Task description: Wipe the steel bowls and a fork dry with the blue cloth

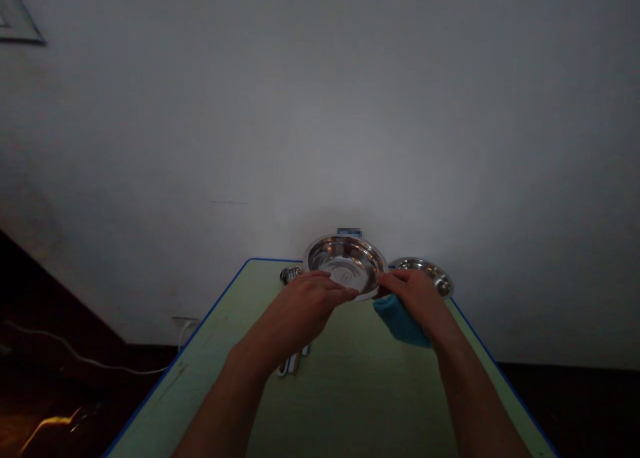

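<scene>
1. Counted: two hands, the person's own; two shallow steel dishes; one blue cloth; one ball-shaped metal scourer; two or three utensil handles; one green table (200, 385) with a blue edge; one white cable (100, 363) on the floor, off to the left of the left hand.
2. Hard to make out: the utensil handles (293, 363) are partly hidden beneath the left wrist, so their count and kind stay unclear. A small blue patch (349, 232) past the held dish is too blurred to name.
3. The left hand (305, 305) and right hand (415, 298) both grip the rim of the first steel dish (345, 265), which is held tilted between them. The blue cloth (400, 321) hangs under the right hand. The second steel dish (425, 268) lies just beyond the right hand, and the metal scourer (290, 275) just beyond the left.
</scene>
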### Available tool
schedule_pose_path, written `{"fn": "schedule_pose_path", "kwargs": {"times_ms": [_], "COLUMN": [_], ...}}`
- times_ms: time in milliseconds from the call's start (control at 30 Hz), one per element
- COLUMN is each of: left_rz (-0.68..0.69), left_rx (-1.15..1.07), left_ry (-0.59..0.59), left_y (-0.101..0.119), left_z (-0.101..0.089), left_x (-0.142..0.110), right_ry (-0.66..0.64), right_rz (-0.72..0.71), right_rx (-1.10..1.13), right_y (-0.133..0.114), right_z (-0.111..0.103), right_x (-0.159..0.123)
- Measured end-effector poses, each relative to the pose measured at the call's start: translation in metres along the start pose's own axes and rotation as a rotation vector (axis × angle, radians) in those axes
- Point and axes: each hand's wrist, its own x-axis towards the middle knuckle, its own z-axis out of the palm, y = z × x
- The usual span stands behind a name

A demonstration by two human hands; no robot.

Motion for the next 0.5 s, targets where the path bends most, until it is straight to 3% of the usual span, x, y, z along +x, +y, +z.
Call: {"fn": "schedule_pose_path", "kwargs": {"times_ms": [233, 500], "left_rz": [0.040, 0.035], "left_rx": [0.146, 0.129], "left_ry": [-0.016, 0.048], "left_y": [0.001, -0.013], "left_z": [-0.001, 0.020], "left_x": [-0.003, -0.002], "right_ry": [0.026, 0.092], "right_rz": [0.044, 0.052], "right_rx": [0.048, 0.035], "right_y": [0.006, 0.018], "right_z": [0.004, 0.005], "right_x": [0.004, 0.010]}}
